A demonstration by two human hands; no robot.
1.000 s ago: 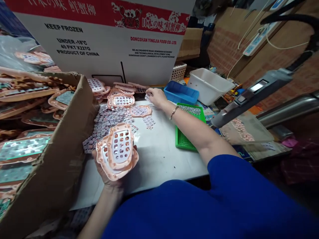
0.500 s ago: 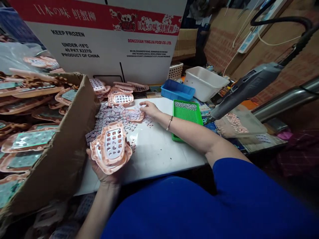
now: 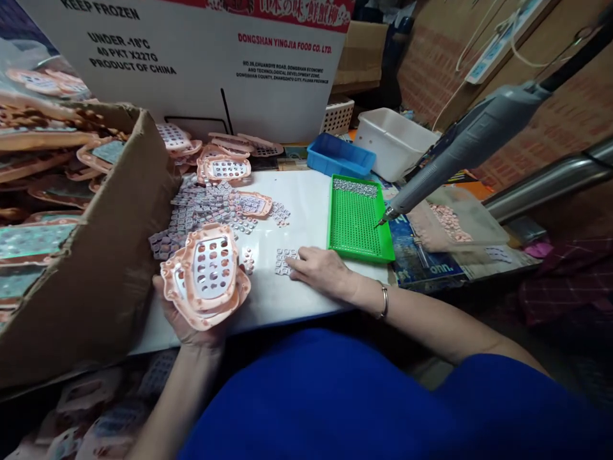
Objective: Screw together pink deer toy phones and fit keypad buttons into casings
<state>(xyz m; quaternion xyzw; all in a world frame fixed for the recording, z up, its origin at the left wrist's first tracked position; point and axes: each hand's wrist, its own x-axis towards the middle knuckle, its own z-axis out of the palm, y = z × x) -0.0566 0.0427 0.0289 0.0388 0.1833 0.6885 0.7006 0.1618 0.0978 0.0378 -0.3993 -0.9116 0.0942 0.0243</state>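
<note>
My left hand [image 3: 189,326] grips a couple of stacked pink plastic casings [image 3: 214,271] from below. The top one faces up and has a white panel with rows of holes. On the white tabletop, the bent fingers of my right hand [image 3: 320,271] are closed at the right edge of a small grid of pale buttons [image 3: 286,262]. Left of that grid lie a few loose buttons [image 3: 248,260]. Beyond my left hand spreads a heap of small buttons [image 3: 204,207], with another pink casing [image 3: 256,204] lying among them.
A cardboard box [image 3: 110,236] full of pink casings stands at left. To the right are a green tray [image 3: 354,223] with metal screws, a hanging grey electric screwdriver [image 3: 460,147], a blue bin [image 3: 340,156], a white tub [image 3: 395,137] and a clear tray [image 3: 460,223] of pink parts.
My right hand has come back from the heap toward the near edge, and a button grid now lies under its fingertips. My left hand still holds the casings. The view has tilted down.
</note>
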